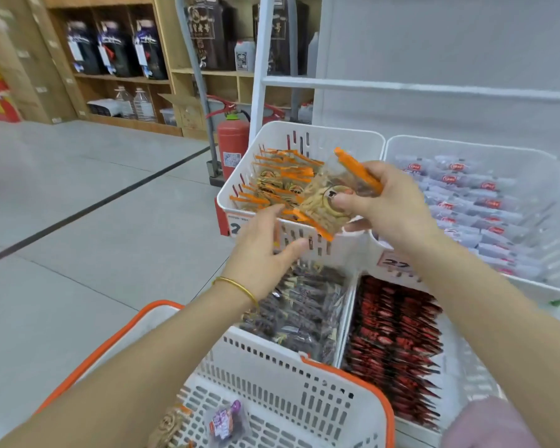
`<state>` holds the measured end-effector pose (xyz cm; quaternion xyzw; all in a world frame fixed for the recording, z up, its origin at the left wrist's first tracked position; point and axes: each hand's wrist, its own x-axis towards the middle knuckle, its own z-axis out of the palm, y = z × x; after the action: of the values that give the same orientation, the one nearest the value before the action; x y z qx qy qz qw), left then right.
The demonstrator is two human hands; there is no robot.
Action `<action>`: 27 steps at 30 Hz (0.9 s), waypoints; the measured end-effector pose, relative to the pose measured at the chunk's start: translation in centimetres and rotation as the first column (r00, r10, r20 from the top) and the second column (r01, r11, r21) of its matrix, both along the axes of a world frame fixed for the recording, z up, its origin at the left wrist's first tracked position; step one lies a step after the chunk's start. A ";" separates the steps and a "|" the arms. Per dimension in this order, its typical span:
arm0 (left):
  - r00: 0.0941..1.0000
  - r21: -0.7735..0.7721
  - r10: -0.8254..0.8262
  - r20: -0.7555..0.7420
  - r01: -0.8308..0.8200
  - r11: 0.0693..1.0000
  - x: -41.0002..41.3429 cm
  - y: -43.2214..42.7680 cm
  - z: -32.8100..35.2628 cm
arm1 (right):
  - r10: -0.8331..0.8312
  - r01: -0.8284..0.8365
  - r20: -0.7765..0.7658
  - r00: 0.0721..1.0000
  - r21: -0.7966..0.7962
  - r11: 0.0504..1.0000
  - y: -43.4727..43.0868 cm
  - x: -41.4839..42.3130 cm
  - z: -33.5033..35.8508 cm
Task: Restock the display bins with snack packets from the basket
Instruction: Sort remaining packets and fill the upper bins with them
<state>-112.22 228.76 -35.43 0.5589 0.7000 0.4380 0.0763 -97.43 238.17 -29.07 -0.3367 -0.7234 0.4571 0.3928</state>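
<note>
Restocking step: 1 orange-edged packet [328, 195] looks bound for the orange-stock bin [320, 127], judging by the matching stock there.
Right hand: the right hand [388, 205] pinches that packet between thumb and fingers. It holds the packet tilted above the bin's near-right corner, not yet inside.
Left hand: the left hand [265, 250] has loose, nearly straight fingers and grips nothing. It sits at the bin's front wall and may be touching the rim, though blur hides the contact.
Bin stock: matching packets [278, 179] stand on edge in rows across the bin's front and left. Its back-right part shows bare wall.
Basket: the basket [272, 367], white with an orange rim, is well in front of the bin. 1 purple packet [223, 421] and 1 tan packet [168, 428] lie in it.
Neighbours: dark packets [304, 312] fill the bin just in front. Red packets [398, 344] lie to the front-right and pale packets [466, 195] just to the right.
Doing it well: turn the packet upright so its orange edges line up with the rows. Lower it into the open back-right space rather than dropping it on top. Of the 2 hands, the free one can steady the front rows so they do not topple.
Grip advice: hold by the sealed edge, since the contents look brittle.
</note>
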 end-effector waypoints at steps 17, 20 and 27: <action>0.778 -0.281 0.033 -0.627 -0.266 0.922 -2.2 5.9 -3.0 | -0.011 -0.081 0.809 0.588 0.073 0.994 11.1 -8.0 -2.6; 0.789 -0.291 0.025 -0.614 -0.256 0.922 -2.3 6.0 -2.9 | 0.084 -0.055 0.755 0.651 -0.064 0.996 10.5 -7.9 -2.5; 0.867 -0.180 0.055 -0.495 -0.164 0.970 -2.2 2.0 -1.9 | -0.057 -0.015 0.653 0.755 0.104 0.995 6.7 -5.3 -0.4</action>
<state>-114.42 230.74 -37.31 0.5985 0.7707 0.2082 -0.0669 -102.69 244.85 -29.48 -0.4627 -0.8337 0.2684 0.1369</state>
